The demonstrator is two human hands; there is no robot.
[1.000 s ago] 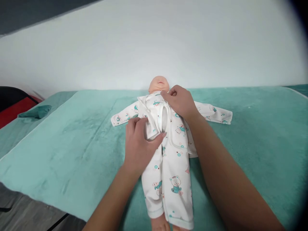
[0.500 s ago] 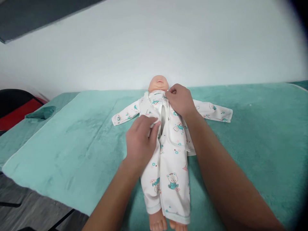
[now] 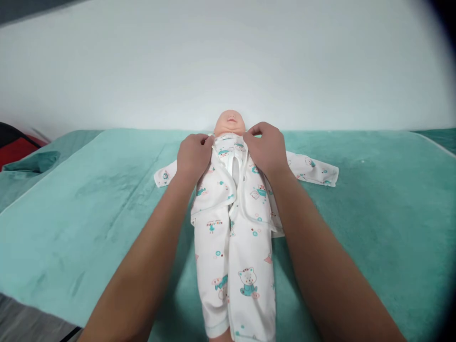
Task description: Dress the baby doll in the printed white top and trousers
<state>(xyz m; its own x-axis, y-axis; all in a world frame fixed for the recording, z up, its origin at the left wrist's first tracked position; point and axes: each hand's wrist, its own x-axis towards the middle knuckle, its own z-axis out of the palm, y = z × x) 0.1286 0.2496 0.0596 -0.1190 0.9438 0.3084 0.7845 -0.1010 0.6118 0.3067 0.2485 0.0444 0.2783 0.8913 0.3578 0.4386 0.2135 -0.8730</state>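
Note:
A baby doll (image 3: 230, 121) lies on its back on a teal blanket (image 3: 374, 209), head toward the wall. It wears a white printed romper (image 3: 235, 247) with sleeves spread to both sides. My left hand (image 3: 193, 155) is closed on the romper's left front flap at the doll's shoulder. On the other side of the collar, my right hand (image 3: 264, 148) pinches the right front flap. The two flaps lie close together over the chest with a narrow gap between them.
A white wall rises right behind the blanket. A folded teal cloth (image 3: 32, 162) lies at the far left, beside a red and black object (image 3: 12, 142). Grey floor shows at the lower left corner.
My left hand has moved up from the doll's waist to the collar, drawing the left flap across the chest. The right hand has stayed near the collar. The gap in the front has narrowed.

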